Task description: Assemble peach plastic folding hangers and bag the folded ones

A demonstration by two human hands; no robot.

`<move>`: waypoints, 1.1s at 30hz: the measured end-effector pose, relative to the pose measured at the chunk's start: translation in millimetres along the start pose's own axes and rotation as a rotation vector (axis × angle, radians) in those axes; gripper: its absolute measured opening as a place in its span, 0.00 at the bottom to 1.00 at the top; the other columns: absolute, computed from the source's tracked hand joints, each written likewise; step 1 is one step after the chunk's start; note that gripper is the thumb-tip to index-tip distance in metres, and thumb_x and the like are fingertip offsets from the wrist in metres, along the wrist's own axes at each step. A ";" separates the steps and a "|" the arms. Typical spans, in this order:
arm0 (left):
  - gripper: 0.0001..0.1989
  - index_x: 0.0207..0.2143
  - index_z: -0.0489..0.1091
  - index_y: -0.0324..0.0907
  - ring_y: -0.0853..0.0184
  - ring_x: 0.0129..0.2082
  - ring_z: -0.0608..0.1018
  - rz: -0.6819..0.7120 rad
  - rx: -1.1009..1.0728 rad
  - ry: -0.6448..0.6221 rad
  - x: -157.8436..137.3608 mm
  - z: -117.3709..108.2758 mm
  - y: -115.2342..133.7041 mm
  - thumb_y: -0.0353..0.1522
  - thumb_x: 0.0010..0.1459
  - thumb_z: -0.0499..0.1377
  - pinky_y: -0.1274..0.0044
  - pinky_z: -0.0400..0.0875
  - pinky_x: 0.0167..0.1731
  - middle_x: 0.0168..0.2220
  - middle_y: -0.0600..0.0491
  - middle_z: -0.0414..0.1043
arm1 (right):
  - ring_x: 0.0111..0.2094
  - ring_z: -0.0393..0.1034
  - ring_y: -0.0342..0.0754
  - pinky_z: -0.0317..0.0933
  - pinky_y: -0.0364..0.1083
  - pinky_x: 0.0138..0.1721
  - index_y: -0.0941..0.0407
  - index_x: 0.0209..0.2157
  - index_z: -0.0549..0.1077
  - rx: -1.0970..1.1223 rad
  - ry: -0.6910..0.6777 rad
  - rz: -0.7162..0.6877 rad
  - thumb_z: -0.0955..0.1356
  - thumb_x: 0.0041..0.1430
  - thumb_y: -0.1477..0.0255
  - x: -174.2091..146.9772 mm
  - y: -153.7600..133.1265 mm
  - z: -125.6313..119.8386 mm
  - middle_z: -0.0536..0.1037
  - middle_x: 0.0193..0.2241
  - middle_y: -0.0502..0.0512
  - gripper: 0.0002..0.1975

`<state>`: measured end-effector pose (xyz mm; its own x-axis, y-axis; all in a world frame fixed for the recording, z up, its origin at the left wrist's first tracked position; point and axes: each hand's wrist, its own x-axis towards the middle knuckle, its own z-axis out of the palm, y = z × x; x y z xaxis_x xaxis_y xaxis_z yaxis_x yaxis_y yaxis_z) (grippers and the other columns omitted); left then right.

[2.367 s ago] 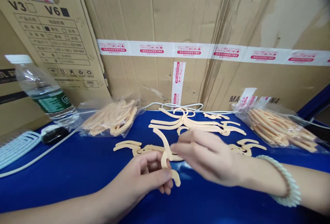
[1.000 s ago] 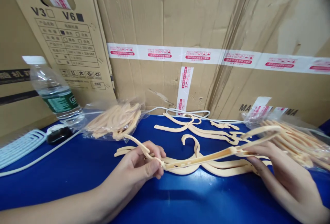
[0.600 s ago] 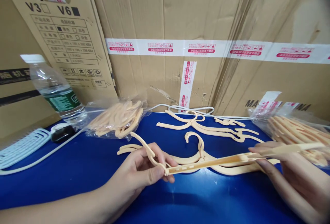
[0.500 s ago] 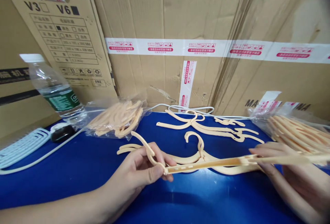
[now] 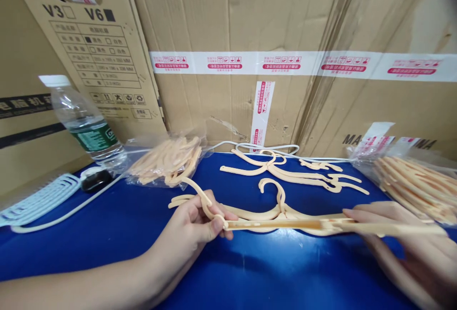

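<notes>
A beige plastic folding hanger (image 5: 278,225) stretches between my two hands, seen nearly edge-on above the blue table. My left hand (image 5: 200,224) is closed on its left end, thumb and fingers pinching the joint where a curved end piece (image 5: 194,187) sticks up. On the right, my right hand (image 5: 400,243) grips the hanger's other arm and is somewhat blurred; its lower fingers are partly hidden. Just behind the held hanger lies another beige hanger (image 5: 280,200) with its hook pointing away. Farther back rest more hangers (image 5: 271,167) and a small loose piece (image 5: 317,165).
A clear bag of beige hanger parts (image 5: 167,160) lies at the back left, another bag of parts (image 5: 417,186) at the right. A water bottle (image 5: 89,129), a light blue hairbrush (image 5: 43,198), a black object (image 5: 96,180) and a white cable (image 5: 67,217) are left. Cardboard boxes (image 5: 232,19) stand behind.
The held hanger has levelled out, its right part dropping slightly with my right hand. My left hand moved a little up and left. The whole view shifted slightly.
</notes>
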<state>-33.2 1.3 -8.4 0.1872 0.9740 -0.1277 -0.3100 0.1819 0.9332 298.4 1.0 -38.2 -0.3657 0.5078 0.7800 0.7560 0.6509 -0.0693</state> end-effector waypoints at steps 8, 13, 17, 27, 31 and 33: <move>0.19 0.20 0.69 0.39 0.73 0.24 0.75 0.010 -0.038 0.061 1.7 1.5 -0.8 0.35 0.37 0.77 0.83 0.69 0.29 0.22 0.56 0.75 | 0.32 0.76 0.52 0.67 0.51 0.35 0.47 0.59 0.67 -0.036 -0.067 -0.146 0.66 0.61 0.81 4.6 -2.1 -8.5 0.79 0.37 0.55 0.26; 0.18 0.21 0.70 0.39 0.71 0.29 0.81 -0.029 -0.115 0.092 -1.1 4.9 -0.1 0.32 0.37 0.78 0.84 0.75 0.34 0.30 0.52 0.81 | 0.31 0.77 0.49 0.68 0.46 0.34 0.51 0.55 0.70 -0.062 -0.077 -0.112 0.65 0.62 0.78 2.7 -1.7 -8.5 0.79 0.38 0.55 0.20; 0.20 0.21 0.69 0.38 0.69 0.31 0.83 -0.064 -0.140 0.145 -2.3 5.7 0.3 0.31 0.34 0.79 0.86 0.77 0.33 0.32 0.51 0.82 | 0.32 0.77 0.48 0.69 0.43 0.32 0.51 0.55 0.70 -0.024 -0.098 -0.089 0.65 0.62 0.78 5.1 -2.3 -7.9 0.79 0.38 0.53 0.20; 0.11 0.29 0.77 0.40 0.70 0.27 0.81 -0.052 0.101 -0.010 -7.5 3.8 -1.6 0.38 0.51 0.71 0.84 0.75 0.28 0.34 0.50 0.80 | 0.32 0.77 0.49 0.68 0.42 0.33 0.51 0.51 0.72 -0.024 -0.045 0.046 0.65 0.64 0.73 9.7 -2.0 -5.8 0.80 0.37 0.53 0.14; 0.06 0.28 0.80 0.46 0.60 0.31 0.82 0.072 0.414 -0.285 -25.3 9.7 -10.1 0.34 0.57 0.65 0.75 0.75 0.34 0.32 0.48 0.81 | 0.31 0.76 0.49 0.68 0.43 0.30 0.52 0.49 0.72 0.015 -0.082 0.053 0.64 0.64 0.73 13.7 -2.4 -6.8 0.80 0.35 0.53 0.13; 0.07 0.33 0.83 0.50 0.55 0.38 0.82 0.174 0.510 -0.363 -34.4 12.5 -14.2 0.33 0.60 0.63 0.72 0.74 0.41 0.36 0.47 0.83 | 0.30 0.76 0.48 0.67 0.43 0.29 0.52 0.48 0.71 0.028 -0.136 -0.008 0.64 0.64 0.74 13.8 -4.6 -7.2 0.80 0.33 0.53 0.12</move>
<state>-23.7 -36.4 -13.0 0.5049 0.8597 0.0776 0.1012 -0.1482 0.9838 293.8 0.9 -22.6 -0.4432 0.5729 0.6894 0.7382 0.6696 -0.0819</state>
